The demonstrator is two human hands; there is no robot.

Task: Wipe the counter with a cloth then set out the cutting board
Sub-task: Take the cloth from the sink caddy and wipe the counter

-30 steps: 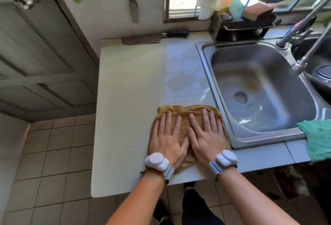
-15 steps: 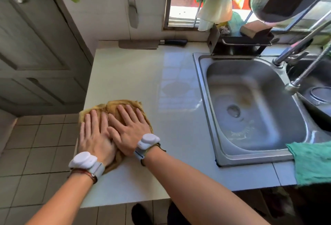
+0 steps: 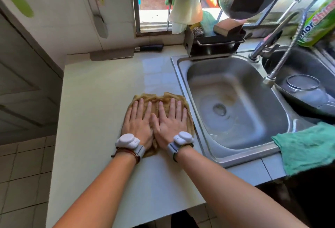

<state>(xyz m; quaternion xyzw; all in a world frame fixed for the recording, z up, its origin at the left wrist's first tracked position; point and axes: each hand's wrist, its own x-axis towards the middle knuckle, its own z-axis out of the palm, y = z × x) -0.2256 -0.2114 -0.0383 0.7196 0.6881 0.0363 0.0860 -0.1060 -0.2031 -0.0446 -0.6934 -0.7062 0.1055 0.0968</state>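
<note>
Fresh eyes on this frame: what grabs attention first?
Both hands, left hand and right hand, lie flat side by side on a brown cloth spread on the pale counter, right beside the steel sink. A cleaver lies along the back wall, and a teal rag hangs over the counter's front edge, right of the sink.

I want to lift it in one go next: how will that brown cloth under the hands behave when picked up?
The brown cloth will probably be floppy: its far edge is already rumpled into folds under the left hand and right hand. It looks thin and flat, so likely light, perhaps damp. It should slide easily on the glossy counter.
</note>
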